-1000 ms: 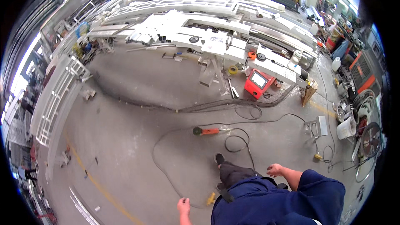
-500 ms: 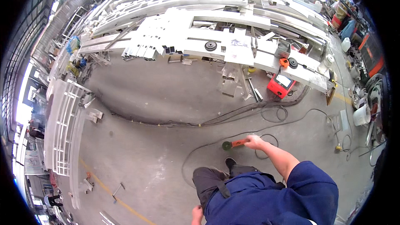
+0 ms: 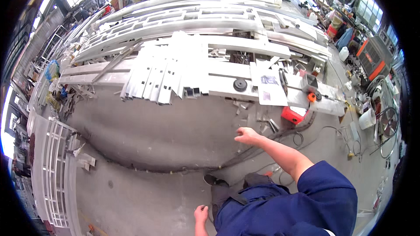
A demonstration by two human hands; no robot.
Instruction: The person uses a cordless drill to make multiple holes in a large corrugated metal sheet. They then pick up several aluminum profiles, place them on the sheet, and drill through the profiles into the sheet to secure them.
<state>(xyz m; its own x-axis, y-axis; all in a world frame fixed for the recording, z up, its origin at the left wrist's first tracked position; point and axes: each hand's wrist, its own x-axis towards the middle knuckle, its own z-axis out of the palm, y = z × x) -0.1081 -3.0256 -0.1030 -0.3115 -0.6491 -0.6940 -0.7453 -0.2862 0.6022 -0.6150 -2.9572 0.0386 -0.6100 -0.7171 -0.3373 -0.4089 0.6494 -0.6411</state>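
From where I stand, the right hand reaches out over the floor, short of the white bench, fingers loosely bent; I can't tell whether it holds anything. The left hand hangs near, half curled, its hold unclear. White bars lie far-left on the bench, a black disc right of them.

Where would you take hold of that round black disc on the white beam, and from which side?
Probably by opposite sides of its outer rim, coming from above and from the person's side. The round black disc lies flat near the close edge of the white beam, with bare surface on either side and no handle showing.
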